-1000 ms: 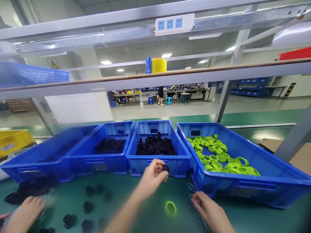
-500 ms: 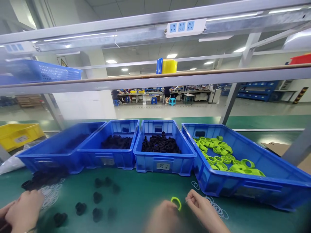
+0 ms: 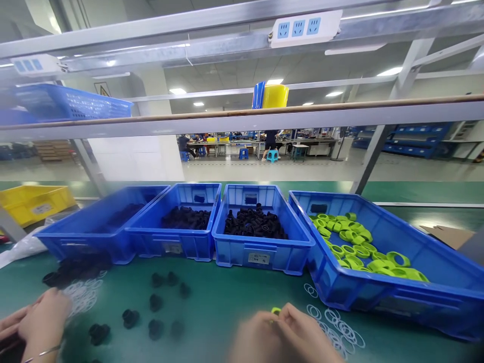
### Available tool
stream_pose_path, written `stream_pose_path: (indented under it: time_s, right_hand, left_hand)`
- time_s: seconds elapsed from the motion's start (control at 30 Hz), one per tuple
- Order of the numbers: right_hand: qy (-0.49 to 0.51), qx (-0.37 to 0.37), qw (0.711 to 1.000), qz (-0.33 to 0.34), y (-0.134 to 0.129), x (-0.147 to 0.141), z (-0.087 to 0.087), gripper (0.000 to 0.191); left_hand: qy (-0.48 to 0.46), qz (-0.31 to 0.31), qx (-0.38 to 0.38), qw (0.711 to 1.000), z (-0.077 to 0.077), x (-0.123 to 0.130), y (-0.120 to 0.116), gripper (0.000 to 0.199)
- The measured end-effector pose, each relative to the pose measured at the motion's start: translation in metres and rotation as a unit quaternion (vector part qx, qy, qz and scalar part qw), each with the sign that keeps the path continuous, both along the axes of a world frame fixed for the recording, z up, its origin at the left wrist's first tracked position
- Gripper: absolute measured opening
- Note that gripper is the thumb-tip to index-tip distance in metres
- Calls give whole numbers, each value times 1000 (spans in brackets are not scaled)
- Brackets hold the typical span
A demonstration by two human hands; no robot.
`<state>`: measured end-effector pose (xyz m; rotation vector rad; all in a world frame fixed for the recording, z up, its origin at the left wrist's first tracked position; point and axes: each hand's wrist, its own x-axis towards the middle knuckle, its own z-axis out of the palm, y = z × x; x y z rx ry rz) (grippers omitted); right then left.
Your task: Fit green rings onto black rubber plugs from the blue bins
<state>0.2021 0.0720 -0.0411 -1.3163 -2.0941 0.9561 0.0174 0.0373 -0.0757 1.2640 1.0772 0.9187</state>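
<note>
Low in the middle, my left hand (image 3: pixel 251 337) is closed on a lime-green ring (image 3: pixel 276 311), which shows only as a small piece above the fingers. My right hand (image 3: pixel 304 335) meets it, its fingers pinched together at the ring. Whatever the right fingers hold is hidden. Thin white rings (image 3: pixel 342 330) lie loose just right of my right hand. Further left on the green table stand several black flanged fittings (image 3: pixel 130 318). Both my hands are partly blurred.
A co-worker's hands (image 3: pixel 45 315) work at the left edge, near white rings (image 3: pixel 85 295) and black parts (image 3: pixel 81 268). Blue bins (image 3: pixel 260 248) line the table's back, holding black parts. The right blue bin (image 3: pixel 408 292) holds lime-green rings. A shelf (image 3: pixel 227 120) crosses above.
My hands have come together at the green ring, which was in plain view between them. My view has shifted slightly, so the bins sit further right.
</note>
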Motion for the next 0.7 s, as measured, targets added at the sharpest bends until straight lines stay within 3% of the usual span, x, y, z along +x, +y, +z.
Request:
stream_pose_path:
  time_s: [0.23,0.4,0.53,0.7]
  right_hand:
    - [36,-1,999,3,-6,1,12,29]
    - [28,113,992,41,-11,-2,4,31]
    - [21,211,976,51,-11,-2,5,30]
    - [3,243,969,35,-8,-1,10,27]
  left_hand:
    - [-15,27,9,999,1,-1,3,34]
    - [-21,55,7,998,6,4,2,33]
    - [-90,60,-6,994,17,2,0,47]
    - [-179,77,-24,980,28,0,-3,52]
